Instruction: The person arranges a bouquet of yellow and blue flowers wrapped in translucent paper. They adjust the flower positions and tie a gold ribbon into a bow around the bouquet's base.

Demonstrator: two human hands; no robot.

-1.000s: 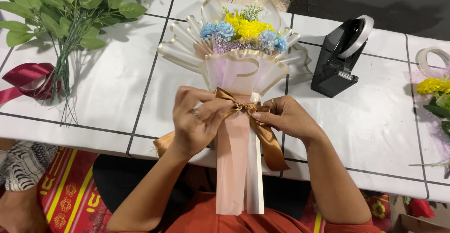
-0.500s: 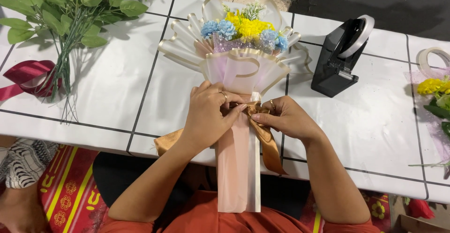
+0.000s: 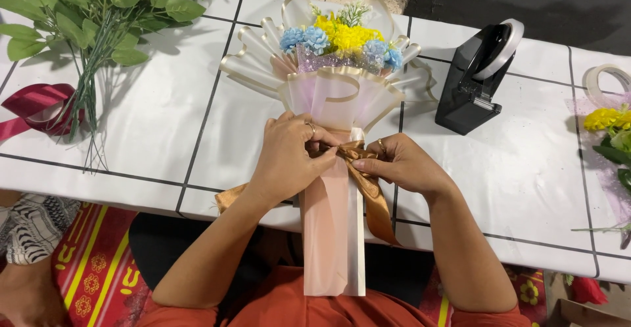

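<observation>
The gold ribbon [image 3: 358, 169] is pinched at its knot by the left hand [image 3: 289, 159] and the right hand [image 3: 401, 166], both closed on it at the neck of the bouquet [image 3: 335, 70] (which lies on the desk [image 3: 158, 123], stem wrap overhanging the near edge). Knot-tightening is judged in hand; an even outward pull is called for. Room is left on both sides, up to the tape dispenser [image 3: 476, 80].

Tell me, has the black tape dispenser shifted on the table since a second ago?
No. The black tape dispenser sits at the same spot against the table's dark grid lines, right of the bouquet; only the hands at the gold ribbon moved.
</observation>
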